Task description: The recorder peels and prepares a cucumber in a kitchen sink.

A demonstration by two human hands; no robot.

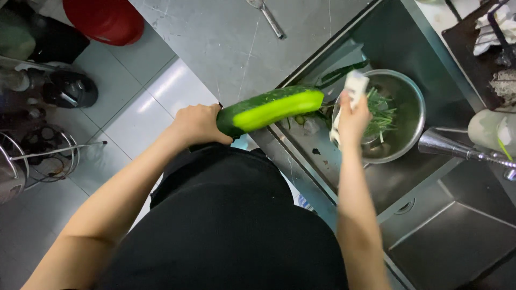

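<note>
My left hand point(198, 124) grips the half-peeled cucumber point(269, 110) over the sink point(430, 225) so peelings drop, right hand point(352, 115) beside it clasping a white peeler point(352, 88).

Grey stone counter point(226, 43) lay beyond fingers, steel sink point(430, 231) right of them. Pale glossy floor tiles point(145, 107) reflected light left; wire rack point(37, 156), red stool point(107, 19) farther left.

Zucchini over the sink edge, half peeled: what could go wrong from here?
1. The left hand grips only one end of the zucchini; the free end could sag or slip into the sink.
2. The right hand holds a white peeler near it; the view is blurred, so a slip toward fingers seems possible.
</note>
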